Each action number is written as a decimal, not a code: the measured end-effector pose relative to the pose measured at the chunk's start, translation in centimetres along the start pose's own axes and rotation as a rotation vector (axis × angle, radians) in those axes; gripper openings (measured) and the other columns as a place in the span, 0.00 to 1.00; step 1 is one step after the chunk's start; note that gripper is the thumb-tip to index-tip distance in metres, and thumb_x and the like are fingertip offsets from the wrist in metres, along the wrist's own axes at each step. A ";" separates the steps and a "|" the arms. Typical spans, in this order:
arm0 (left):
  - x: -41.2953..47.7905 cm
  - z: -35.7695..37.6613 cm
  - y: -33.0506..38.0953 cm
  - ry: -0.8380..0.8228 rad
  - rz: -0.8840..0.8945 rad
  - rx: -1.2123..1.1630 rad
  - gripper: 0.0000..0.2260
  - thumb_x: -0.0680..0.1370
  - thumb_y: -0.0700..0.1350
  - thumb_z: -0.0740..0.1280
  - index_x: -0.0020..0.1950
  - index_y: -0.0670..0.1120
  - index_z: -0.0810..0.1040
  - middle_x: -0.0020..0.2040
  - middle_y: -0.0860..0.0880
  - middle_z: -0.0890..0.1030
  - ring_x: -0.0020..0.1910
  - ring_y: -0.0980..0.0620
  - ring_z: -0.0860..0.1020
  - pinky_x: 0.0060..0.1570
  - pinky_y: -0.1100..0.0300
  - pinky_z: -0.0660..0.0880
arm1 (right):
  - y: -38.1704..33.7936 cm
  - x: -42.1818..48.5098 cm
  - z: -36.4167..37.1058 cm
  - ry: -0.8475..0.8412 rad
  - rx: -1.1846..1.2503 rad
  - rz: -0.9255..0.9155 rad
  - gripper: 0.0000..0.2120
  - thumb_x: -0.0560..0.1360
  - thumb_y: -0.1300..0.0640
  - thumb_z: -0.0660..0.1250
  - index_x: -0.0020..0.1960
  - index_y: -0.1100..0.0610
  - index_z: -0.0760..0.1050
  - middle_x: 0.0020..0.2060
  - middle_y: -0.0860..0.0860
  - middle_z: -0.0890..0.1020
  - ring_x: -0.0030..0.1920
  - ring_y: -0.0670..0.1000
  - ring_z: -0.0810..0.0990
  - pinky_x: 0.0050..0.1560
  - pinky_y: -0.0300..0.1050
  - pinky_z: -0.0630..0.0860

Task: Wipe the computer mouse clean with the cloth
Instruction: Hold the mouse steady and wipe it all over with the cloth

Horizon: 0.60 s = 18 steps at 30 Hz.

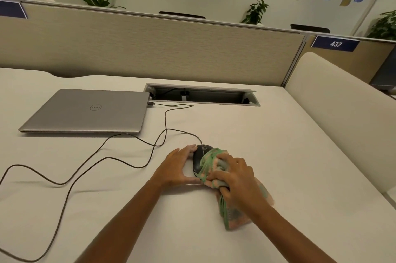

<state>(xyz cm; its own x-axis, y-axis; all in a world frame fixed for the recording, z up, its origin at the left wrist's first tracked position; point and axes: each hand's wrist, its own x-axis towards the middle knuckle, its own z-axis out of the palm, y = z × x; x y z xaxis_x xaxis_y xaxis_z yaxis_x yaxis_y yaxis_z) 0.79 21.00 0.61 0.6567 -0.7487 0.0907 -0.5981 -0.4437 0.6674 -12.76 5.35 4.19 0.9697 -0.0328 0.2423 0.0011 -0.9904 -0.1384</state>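
Cable (165,121) runs in loose black loops over the left part of the white desk (278,155), passing in front of a closed silver laptop (85,110) that lies flat, with a plug beside its right edge. Right of the loops, the left hand (177,166) lies on the desk with fingers and thumb spread in a wide curve; the fingertips touch the front left of the computer mouse (198,162) and the thumb reaches towards its rear, so the hand holds it from the side. The black mouse sits on the desk near the middle, its cord leading away from its front. A green and pink cloth (211,163) covers the mouse's right half and trails back towards the person. The right hand (237,179) grips the bunched cloth with curled fingers and presses it onto the mouse. Behind, a cable opening (201,96) is cut into the desk, and a blue sign (335,44) reads 437.
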 end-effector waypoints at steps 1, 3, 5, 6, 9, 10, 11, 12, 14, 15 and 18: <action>0.0 0.0 -0.1 -0.001 0.000 0.002 0.45 0.59 0.69 0.66 0.71 0.51 0.59 0.67 0.53 0.70 0.63 0.57 0.66 0.67 0.60 0.58 | 0.0 -0.2 -0.2 -0.013 -0.008 -0.017 0.12 0.60 0.54 0.66 0.42 0.40 0.78 0.56 0.48 0.77 0.43 0.55 0.78 0.33 0.45 0.69; 0.1 0.0 -0.2 -0.007 -0.005 0.003 0.46 0.57 0.71 0.66 0.70 0.52 0.59 0.67 0.55 0.70 0.63 0.57 0.66 0.66 0.59 0.59 | 0.4 0.2 -0.8 -0.072 0.021 0.031 0.12 0.65 0.54 0.61 0.43 0.42 0.80 0.59 0.47 0.74 0.48 0.57 0.76 0.38 0.49 0.70; 0.1 0.0 -0.3 -0.005 -0.011 0.001 0.48 0.56 0.73 0.66 0.71 0.53 0.58 0.65 0.57 0.70 0.63 0.56 0.66 0.64 0.61 0.60 | 1.3 1.0 -1.7 -0.219 0.159 0.189 0.13 0.70 0.55 0.60 0.48 0.45 0.80 0.60 0.46 0.71 0.54 0.56 0.73 0.51 0.50 0.72; 0.1 0.0 -0.3 0.000 -0.013 -0.002 0.48 0.56 0.72 0.66 0.71 0.53 0.58 0.65 0.57 0.70 0.64 0.56 0.66 0.63 0.61 0.60 | 1.8 1.7 -2.3 -0.279 0.292 0.288 0.12 0.71 0.57 0.62 0.48 0.47 0.81 0.58 0.48 0.73 0.54 0.55 0.74 0.54 0.48 0.72; 0.1 0.0 -0.2 0.009 -0.010 0.002 0.45 0.58 0.69 0.66 0.70 0.52 0.59 0.66 0.56 0.70 0.64 0.55 0.66 0.64 0.61 0.60 | 3.6 3.6 -3.8 -0.222 0.702 0.500 0.11 0.72 0.63 0.63 0.43 0.51 0.81 0.48 0.52 0.82 0.50 0.52 0.78 0.52 0.45 0.73; 0.1 0.0 -0.2 0.010 -0.006 0.006 0.46 0.58 0.70 0.66 0.70 0.53 0.59 0.66 0.56 0.69 0.65 0.55 0.66 0.65 0.61 0.60 | 4.1 4.3 -4.0 -0.192 0.761 0.530 0.11 0.72 0.63 0.63 0.43 0.50 0.80 0.47 0.52 0.82 0.50 0.52 0.78 0.53 0.45 0.73; 0.2 0.0 -0.3 0.006 -0.002 0.009 0.47 0.57 0.71 0.67 0.70 0.53 0.59 0.66 0.57 0.69 0.64 0.56 0.66 0.64 0.61 0.60 | 4.4 4.9 -4.0 -0.171 0.793 0.536 0.11 0.73 0.64 0.62 0.44 0.50 0.79 0.48 0.52 0.82 0.50 0.52 0.79 0.53 0.46 0.73; 0.2 0.0 -0.2 0.002 0.003 0.010 0.48 0.56 0.73 0.66 0.71 0.53 0.58 0.66 0.58 0.68 0.64 0.57 0.66 0.64 0.61 0.59 | 4.6 5.6 -3.6 -0.160 0.822 0.537 0.11 0.73 0.64 0.61 0.46 0.50 0.79 0.48 0.52 0.82 0.50 0.52 0.78 0.52 0.47 0.74; 0.1 0.0 -0.3 0.001 0.009 0.003 0.50 0.55 0.77 0.62 0.71 0.54 0.58 0.64 0.62 0.65 0.63 0.61 0.64 0.66 0.61 0.57 | 4.4 6.7 -2.8 -0.161 0.901 0.530 0.14 0.74 0.62 0.61 0.55 0.50 0.76 0.53 0.53 0.79 0.51 0.53 0.78 0.52 0.47 0.75; 0.1 0.0 -0.3 0.005 0.010 0.001 0.50 0.55 0.77 0.60 0.71 0.54 0.58 0.64 0.62 0.65 0.63 0.62 0.64 0.67 0.61 0.56 | 4.1 7.0 -2.1 -0.167 0.942 0.541 0.15 0.74 0.59 0.63 0.60 0.51 0.73 0.56 0.53 0.78 0.53 0.54 0.77 0.54 0.48 0.75; 0.2 0.0 -0.2 0.009 0.013 0.011 0.49 0.55 0.76 0.64 0.71 0.54 0.58 0.64 0.63 0.64 0.63 0.61 0.64 0.66 0.61 0.58 | 2.8 7.3 -0.1 -0.250 0.771 0.544 0.27 0.67 0.39 0.64 0.61 0.51 0.71 0.57 0.52 0.78 0.55 0.56 0.76 0.59 0.56 0.73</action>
<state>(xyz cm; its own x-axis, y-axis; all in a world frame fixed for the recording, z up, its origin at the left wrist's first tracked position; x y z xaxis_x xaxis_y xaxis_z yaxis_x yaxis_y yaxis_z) 1.02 20.96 0.47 0.6529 -0.7500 0.1053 -0.6111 -0.4396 0.6583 -5.67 2.34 5.73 0.9087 -0.3424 -0.2389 -0.3888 -0.4855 -0.7830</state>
